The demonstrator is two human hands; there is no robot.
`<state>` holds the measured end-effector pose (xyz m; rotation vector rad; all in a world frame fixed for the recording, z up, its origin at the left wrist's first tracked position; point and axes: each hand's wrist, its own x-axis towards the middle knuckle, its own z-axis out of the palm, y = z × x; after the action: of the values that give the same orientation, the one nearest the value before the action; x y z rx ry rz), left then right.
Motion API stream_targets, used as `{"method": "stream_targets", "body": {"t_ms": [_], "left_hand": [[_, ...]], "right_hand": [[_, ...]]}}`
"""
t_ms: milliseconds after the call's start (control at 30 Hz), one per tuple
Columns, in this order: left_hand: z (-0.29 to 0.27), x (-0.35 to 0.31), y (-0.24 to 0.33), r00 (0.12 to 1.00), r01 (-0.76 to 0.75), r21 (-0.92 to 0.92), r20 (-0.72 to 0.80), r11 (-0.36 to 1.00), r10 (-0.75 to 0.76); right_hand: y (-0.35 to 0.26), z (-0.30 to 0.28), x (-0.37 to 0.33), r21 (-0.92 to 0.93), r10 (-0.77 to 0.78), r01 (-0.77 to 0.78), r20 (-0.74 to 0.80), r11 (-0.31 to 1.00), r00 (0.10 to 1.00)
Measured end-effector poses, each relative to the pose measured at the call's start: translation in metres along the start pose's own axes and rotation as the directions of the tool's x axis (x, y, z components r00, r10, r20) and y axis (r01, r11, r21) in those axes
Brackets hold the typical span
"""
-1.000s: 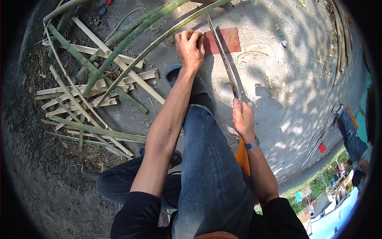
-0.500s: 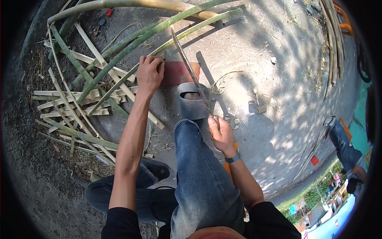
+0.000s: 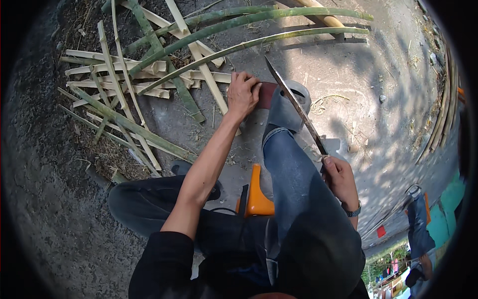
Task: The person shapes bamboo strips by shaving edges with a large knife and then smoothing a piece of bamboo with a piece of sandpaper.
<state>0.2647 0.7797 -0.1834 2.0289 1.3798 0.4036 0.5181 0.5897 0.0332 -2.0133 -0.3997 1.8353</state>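
Note:
A long machete (image 3: 298, 105) slants up and left from my right hand (image 3: 341, 182), which is closed round its handle. The blade passes above my right foot in a grey slipper (image 3: 284, 112). Part of a flat red-brown slab (image 3: 267, 93) shows between that foot and my left hand (image 3: 243, 94); the foot hides its right part. My left fingers are curled over the slab's left end, with the thumb toward the foot. Just left of this hand lie pale split bamboo strips (image 3: 206, 92) on the ground.
Long green bamboo strips (image 3: 234, 22) arch across the far side. More split bamboo (image 3: 114, 74) lies crossed at the left. An orange stool (image 3: 259, 199) shows between my legs. Bamboo poles (image 3: 443, 99) lie at the far right. Another person (image 3: 420, 229) is at the lower right.
The view has turned, so the scene sits further right. My right foot now covers more of the slab and is closer to my left hand. The machete stays in my right hand.

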Motion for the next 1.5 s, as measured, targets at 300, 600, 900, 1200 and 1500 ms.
{"method": "stream_targets", "body": {"t_ms": [300,600,900,1200,1500], "left_hand": [[0.008,-0.01,-0.003,0.975,-0.112,-0.01,-0.196,0.994,0.108],[0.015,-0.014,-0.01,0.953,-0.215,-0.089,-0.237,0.973,0.189],[0.013,-0.012,-0.009,0.954,-0.22,-0.077,-0.223,0.973,0.198],[0.011,-0.015,-0.007,0.939,-0.283,-0.072,-0.224,0.956,0.261],[0.011,-0.013,-0.003,0.941,-0.293,-0.131,-0.215,0.947,0.261]], "right_hand": [[-0.006,0.022,0.027,-0.014,0.008,-0.006,0.131,1.0,0.991],[0.014,0.024,0.022,0.144,0.047,-0.069,0.152,0.987,0.987],[0.018,0.03,0.016,0.123,0.049,-0.06,0.095,0.991,0.994],[0.024,0.033,0.013,0.059,0.076,-0.084,0.131,0.995,0.988],[0.026,0.042,0.011,0.028,0.044,-0.047,0.1,0.998,0.994]]}}
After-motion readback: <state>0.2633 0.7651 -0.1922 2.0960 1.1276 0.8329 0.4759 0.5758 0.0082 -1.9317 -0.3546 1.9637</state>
